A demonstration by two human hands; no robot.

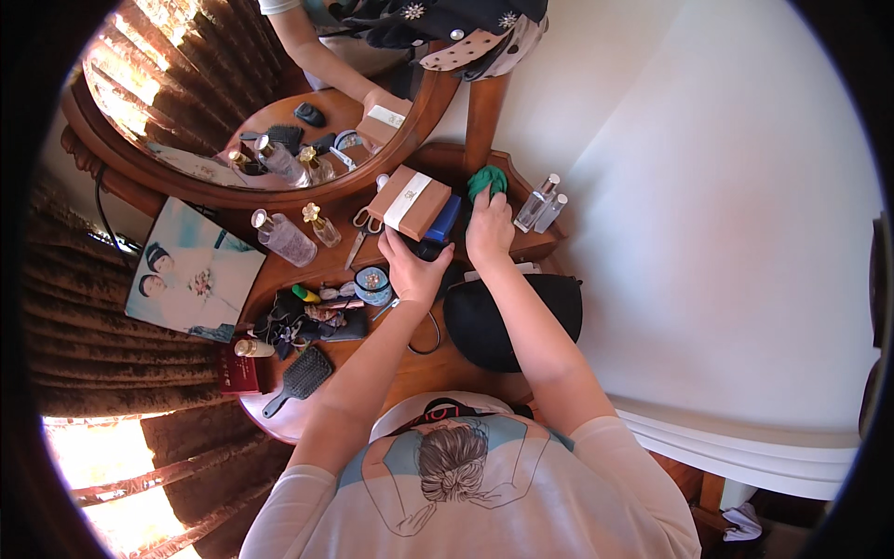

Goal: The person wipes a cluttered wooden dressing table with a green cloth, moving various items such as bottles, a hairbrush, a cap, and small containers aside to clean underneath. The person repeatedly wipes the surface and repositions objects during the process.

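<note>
My left hand [413, 272] grips the near end of a stack of boxes, its thumb and fingers spread around the lower part. On top lies a brown gift box [398, 199] with a white paper band. A blue box [445, 220] shows beneath it, above something black that my hand partly hides. To the right, my right hand [490, 227] has its fingertips closed on a bunched green cloth [487, 180] at the dresser's back corner. Scissors [356, 244] lie left of the stack, and two glass perfume bottles [536, 204] stand right of my right hand.
An oval mirror [262, 192] backs the wooden dresser. Left are a clear bottle [288, 241], a smaller perfume bottle [323, 227], a photo print [199, 276], a paddle hairbrush [304, 377] and a round blue case [373, 285]. A black bag [513, 325] lies below my right forearm.
</note>
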